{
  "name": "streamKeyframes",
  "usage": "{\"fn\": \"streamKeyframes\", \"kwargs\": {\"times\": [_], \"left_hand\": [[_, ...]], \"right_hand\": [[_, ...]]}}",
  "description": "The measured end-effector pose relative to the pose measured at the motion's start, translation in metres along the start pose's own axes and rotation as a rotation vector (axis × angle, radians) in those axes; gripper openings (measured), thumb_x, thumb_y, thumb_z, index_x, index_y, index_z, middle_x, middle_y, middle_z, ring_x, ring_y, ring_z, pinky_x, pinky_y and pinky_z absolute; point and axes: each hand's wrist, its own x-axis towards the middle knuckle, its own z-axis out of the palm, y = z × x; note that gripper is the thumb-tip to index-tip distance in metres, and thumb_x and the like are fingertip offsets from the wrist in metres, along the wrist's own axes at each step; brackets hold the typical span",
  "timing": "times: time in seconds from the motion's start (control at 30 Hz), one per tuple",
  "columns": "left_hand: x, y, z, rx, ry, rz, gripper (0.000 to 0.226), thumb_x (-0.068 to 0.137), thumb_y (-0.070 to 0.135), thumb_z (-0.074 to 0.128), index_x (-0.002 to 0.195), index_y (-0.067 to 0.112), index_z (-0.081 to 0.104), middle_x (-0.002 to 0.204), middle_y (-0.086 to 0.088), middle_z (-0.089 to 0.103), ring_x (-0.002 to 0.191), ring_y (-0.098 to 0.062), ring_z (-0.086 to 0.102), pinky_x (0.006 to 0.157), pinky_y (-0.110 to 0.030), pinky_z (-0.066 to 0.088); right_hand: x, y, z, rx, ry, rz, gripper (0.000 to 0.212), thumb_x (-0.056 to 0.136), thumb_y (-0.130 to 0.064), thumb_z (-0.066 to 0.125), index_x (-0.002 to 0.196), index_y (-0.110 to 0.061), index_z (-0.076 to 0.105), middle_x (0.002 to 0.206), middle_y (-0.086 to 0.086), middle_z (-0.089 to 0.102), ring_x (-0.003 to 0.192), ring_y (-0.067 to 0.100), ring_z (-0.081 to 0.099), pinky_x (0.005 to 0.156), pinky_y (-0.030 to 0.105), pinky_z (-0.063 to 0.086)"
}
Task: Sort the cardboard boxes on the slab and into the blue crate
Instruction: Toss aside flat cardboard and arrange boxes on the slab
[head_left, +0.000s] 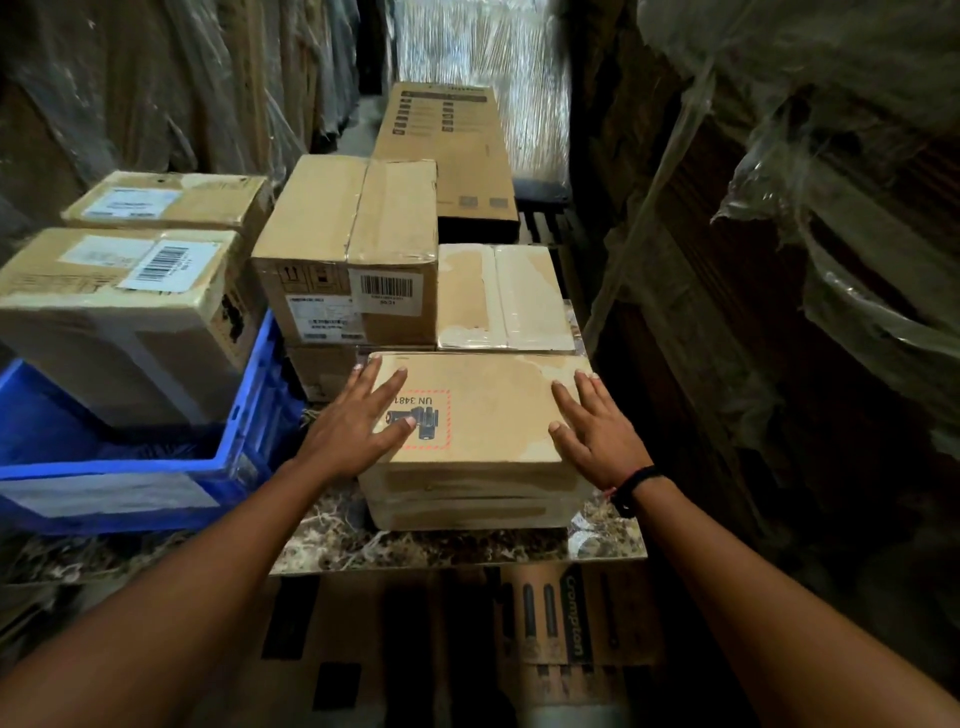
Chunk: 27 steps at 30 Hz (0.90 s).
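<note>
Leftward, the blue crate holds a barcode-labelled cardboard box.

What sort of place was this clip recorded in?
Most likely a warehouse or stockroom aisle. Sealed cardboard boxes with barcode labels are piled on a slab and in a blue crate, and tall plastic-wrapped stacks close in on both sides.

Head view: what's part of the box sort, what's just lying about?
Job: UN 3481 box, left hand and right hand flat on it; slab; blue crate; box in crate; barcode box; taped box.
Lying about: long carton, Crompton carton, wrapped stacks.
</note>
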Motion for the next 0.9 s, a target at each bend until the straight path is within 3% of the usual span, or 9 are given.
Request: {"fn": "streamKeyframes", "kwargs": {"times": [0.1, 0.2, 0.27, 0.33, 0.4, 0.47, 0.57, 0.67, 0.9], "left_hand": [[-0.006, 0.0, 0.004, -0.345, 0.05, 0.001, 0.096, 0.074, 0.086, 0.037, 0.154, 0.042, 0.008, 0.162, 0.015, -0.009, 0.149, -0.01, 0.001, 0.115, -0.047, 0.018], [-0.037, -0.003, 0.026, -0.928, 0.198, -0.078, 0.116, 0.062, 0.091, 0.05, 0.156, 0.035, 0.012, 0.158, 0.014, 0.019, 0.139, -0.003, 0.028, 0.107, -0.028, 0.033], [-0.06, -0.013, 0.053, -1.025, 0.192, -0.151, 0.122, 0.058, 0.086, 0.063, 0.156, 0.028, 0.019, 0.153, 0.012, 0.033, 0.135, -0.003, 0.04, 0.101, -0.023, 0.041], [-0.071, -0.023, 0.074, -1.011, 0.115, -0.243, 0.119, 0.051, 0.072, 0.081, 0.148, 0.019, 0.037, 0.138, 0.0, 0.054, 0.126, -0.014, 0.054, 0.095, -0.026, 0.048], [-0.07, -0.024, 0.089, -1.0, 0.075, -0.331, 0.083, 0.063, 0.035, 0.09, 0.132, 0.014, 0.049, 0.116, -0.005, 0.064, 0.118, -0.031, 0.06, 0.092, -0.035, 0.051], [-0.068, -0.016, 0.091, -1.003, 0.135, -0.381, 0.044, 0.084, 0.011, 0.075, 0.122, 0.013, 0.054, 0.107, -0.007, 0.066, 0.114, -0.035, 0.061, 0.094, -0.042, 0.05], [-0.067, -0.013, 0.087, -1.017, 0.198, -0.425, 0.031, 0.089, 0.033, 0.069, 0.116, 0.022, 0.059, 0.107, -0.005, 0.069, 0.109, -0.033, 0.064, 0.095, -0.051, 0.051], [-0.067, -0.01, 0.082, -0.974, 0.285, -0.446, 0.049, 0.075, 0.062, 0.065, 0.109, 0.026, 0.063, 0.1, -0.001, 0.071, 0.098, -0.027, 0.067, 0.086, -0.049, 0.054], [-0.052, 0.003, 0.054, -0.63, 0.534, -0.505, 0.063, 0.084, 0.065, 0.06, 0.054, 0.01, 0.05, 0.052, -0.006, 0.053, 0.05, -0.023, 0.052, 0.05, -0.032, 0.036]], "right_hand": [[-0.006, -0.001, -0.005, 0.642, 0.013, 0.095, 0.085, 0.086, -0.065, 0.045, 0.153, -0.032, 0.003, 0.161, 0.002, -0.012, 0.141, 0.006, -0.002, 0.111, 0.031, 0.007], [-0.026, 0.009, 0.004, 1.246, 0.064, 0.242, 0.124, 0.06, -0.07, 0.072, 0.153, -0.03, 0.0, 0.161, -0.003, 0.003, 0.144, 0.01, 0.015, 0.118, 0.038, 0.018], [-0.049, 0.013, 0.024, 1.211, 0.018, 0.296, 0.135, 0.045, -0.077, 0.075, 0.153, -0.021, 0.015, 0.15, -0.007, 0.03, 0.132, 0.011, 0.039, 0.107, 0.029, 0.037], [-0.067, 0.009, 0.041, 1.09, -0.033, 0.306, 0.099, 0.052, -0.068, 0.079, 0.127, -0.013, 0.044, 0.117, -0.008, 0.055, 0.104, 0.004, 0.055, 0.083, 0.014, 0.047], [-0.074, 0.006, 0.061, 1.071, -0.019, 0.318, 0.053, 0.076, -0.035, 0.08, 0.114, -0.015, 0.049, 0.106, -0.007, 0.06, 0.103, 0.01, 0.059, 0.084, 0.018, 0.05], [-0.069, 0.007, 0.07, 1.083, 0.055, 0.342, 0.035, 0.084, -0.013, 0.072, 0.113, -0.014, 0.054, 0.107, -0.001, 0.064, 0.109, 0.023, 0.061, 0.09, 0.03, 0.052], [-0.061, 0.006, 0.068, 1.046, 0.13, 0.347, 0.022, 0.091, -0.006, 0.062, 0.11, -0.015, 0.057, 0.104, -0.005, 0.063, 0.108, 0.025, 0.06, 0.091, 0.034, 0.051], [-0.059, 0.004, 0.06, 0.999, 0.19, 0.32, 0.022, 0.092, -0.007, 0.061, 0.112, -0.014, 0.06, 0.103, -0.007, 0.064, 0.103, 0.02, 0.06, 0.083, 0.028, 0.052], [-0.044, -0.004, 0.045, 0.92, 0.4, 0.42, 0.012, 0.087, -0.034, 0.069, 0.078, -0.026, 0.07, 0.076, -0.003, 0.07, 0.07, 0.015, 0.065, 0.064, 0.036, 0.054]]}}
